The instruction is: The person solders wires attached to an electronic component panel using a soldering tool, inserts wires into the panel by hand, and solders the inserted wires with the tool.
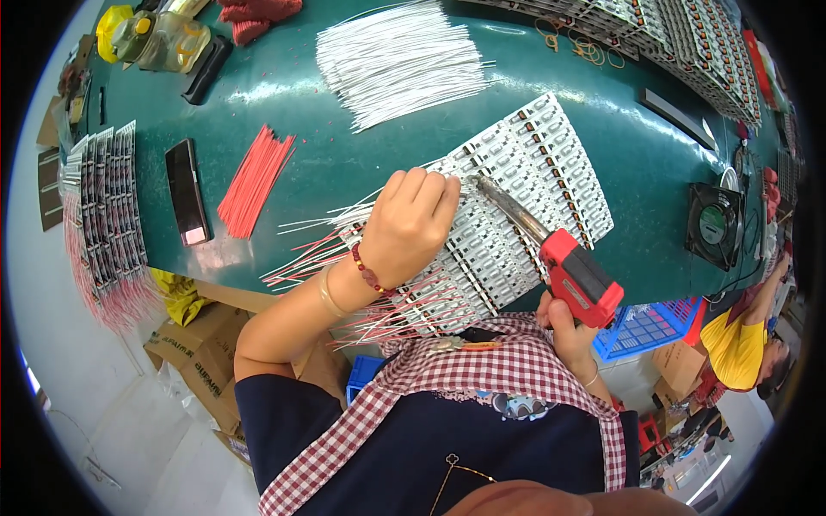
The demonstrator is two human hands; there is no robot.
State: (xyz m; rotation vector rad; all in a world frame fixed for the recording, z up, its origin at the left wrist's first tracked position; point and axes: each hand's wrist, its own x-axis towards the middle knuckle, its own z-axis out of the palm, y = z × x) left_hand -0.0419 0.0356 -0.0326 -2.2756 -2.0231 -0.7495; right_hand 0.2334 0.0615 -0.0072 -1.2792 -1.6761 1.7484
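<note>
My left hand [411, 225] is closed in a pinch over the panel of small circuit boards [516, 163]. White wires [320, 222] run out from it to the left; its fingertips are partly hidden. My right hand [570, 334] grips a red and black soldering gun [578, 277]. The gun's metal tip points up and left, close beside the left fingertips at the boards. Along the panel's near left side, red and white wires [413, 310] stick out over the table edge towards my checked apron [482, 357].
On the green table [284, 86] lie a pile of white wires [400, 60], a bundle of red wires [256, 182] and a phone [187, 191]. Wired boards [107, 206] hang at the left edge. Stacked board panels [688, 43] and a black fan [714, 225] stand right. A person in yellow [736, 348] is nearby.
</note>
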